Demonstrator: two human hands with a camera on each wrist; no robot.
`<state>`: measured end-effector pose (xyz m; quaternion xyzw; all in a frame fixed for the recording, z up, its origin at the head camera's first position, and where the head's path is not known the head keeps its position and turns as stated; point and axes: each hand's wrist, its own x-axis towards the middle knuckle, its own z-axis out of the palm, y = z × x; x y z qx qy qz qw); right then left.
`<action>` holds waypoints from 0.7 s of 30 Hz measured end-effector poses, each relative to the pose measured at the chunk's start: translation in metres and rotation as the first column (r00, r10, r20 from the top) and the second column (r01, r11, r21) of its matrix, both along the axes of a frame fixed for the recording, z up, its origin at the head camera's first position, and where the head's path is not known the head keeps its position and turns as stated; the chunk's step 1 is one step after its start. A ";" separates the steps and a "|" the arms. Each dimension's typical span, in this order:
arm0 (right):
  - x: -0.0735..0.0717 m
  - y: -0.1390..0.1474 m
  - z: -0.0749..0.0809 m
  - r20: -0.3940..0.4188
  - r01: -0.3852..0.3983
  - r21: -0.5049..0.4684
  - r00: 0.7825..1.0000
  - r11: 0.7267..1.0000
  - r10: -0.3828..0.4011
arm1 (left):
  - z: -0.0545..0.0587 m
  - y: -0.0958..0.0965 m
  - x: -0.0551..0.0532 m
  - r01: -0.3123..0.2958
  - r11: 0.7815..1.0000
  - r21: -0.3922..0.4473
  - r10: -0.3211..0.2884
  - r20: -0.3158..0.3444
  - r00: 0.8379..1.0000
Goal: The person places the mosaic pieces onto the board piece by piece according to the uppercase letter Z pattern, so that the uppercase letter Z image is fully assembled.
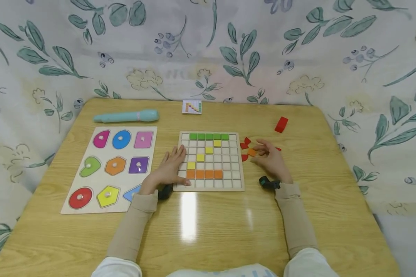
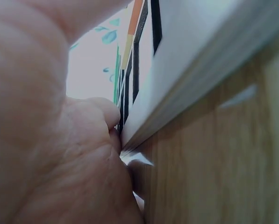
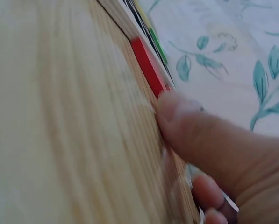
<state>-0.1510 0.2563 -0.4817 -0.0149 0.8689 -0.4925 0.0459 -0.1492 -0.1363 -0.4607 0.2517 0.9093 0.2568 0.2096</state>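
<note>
A light wooden grid board (image 1: 234, 184) lies in front of the person. On it are a row of green squares (image 1: 209, 136), a slanting line of yellow squares (image 1: 209, 150) and a row of orange squares (image 1: 204, 174). The left hand (image 1: 169, 167) rests with spread fingers over the board's left edge; the left wrist view shows its palm (image 2: 78, 163) beside that edge. Right of the board, the right hand (image 1: 271, 158) pinches an orange square (image 1: 251, 152) between thumb and fingertips. Red pieces (image 1: 244, 146) lie around it. The right thumb (image 3: 200, 135) hides the orange square in the right wrist view.
A shape puzzle board (image 1: 100, 175) with several knobbed pieces lies at left, under a turquoise pen-shaped object (image 1: 126, 116). A small pattern card (image 1: 192, 107) is at the table's back. A red block (image 1: 281, 124) stands at back right. Floral cloth (image 1: 208, 50) hangs behind.
</note>
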 end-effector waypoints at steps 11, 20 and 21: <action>0.004 -0.016 0.004 -0.023 0.052 0.051 0.998 0.997 -0.051 | -0.005 0.002 0.002 -0.006 1.000 0.004 0.006 -0.002 1.000; 0.002 -0.042 0.009 0.099 0.153 -0.200 0.986 0.968 -0.135 | -0.003 0.001 0.001 -0.010 1.000 -0.005 0.010 -0.005 1.000; 0.002 -0.046 0.011 0.119 0.128 -0.222 0.988 0.967 -0.103 | -0.002 0.001 0.000 -0.010 1.000 -0.006 0.010 -0.005 1.000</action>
